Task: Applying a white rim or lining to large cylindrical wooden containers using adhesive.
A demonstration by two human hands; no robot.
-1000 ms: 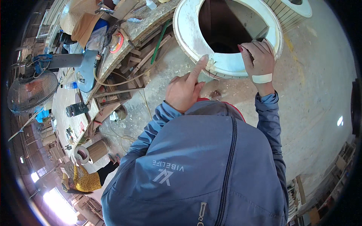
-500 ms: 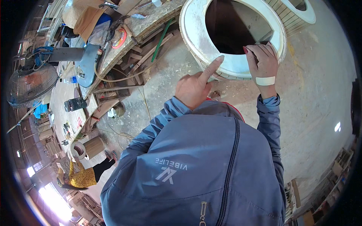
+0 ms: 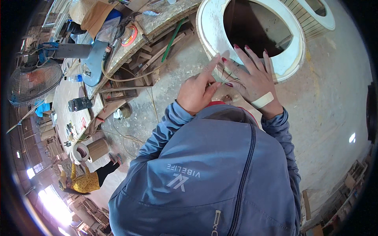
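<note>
Head view: left hand (image 3: 194, 92) index out, hold unclear; right hand (image 3: 258, 84) splayed, nothing visibly gripped; drum (image 3: 213, 29) likely stiff, heavy, best held by rim (image 3: 300, 45).

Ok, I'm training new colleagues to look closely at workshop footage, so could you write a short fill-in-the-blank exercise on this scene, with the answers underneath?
1. The left hand points its ____ finger toward the white ring.
2. The hand with a pale strip at its wrist is the person's ____ one.
3. The caged fan stands near the picture's ____ edge.
4. The background person's top is mostly ____.

Missing words: index; right; left; yellow.
</note>
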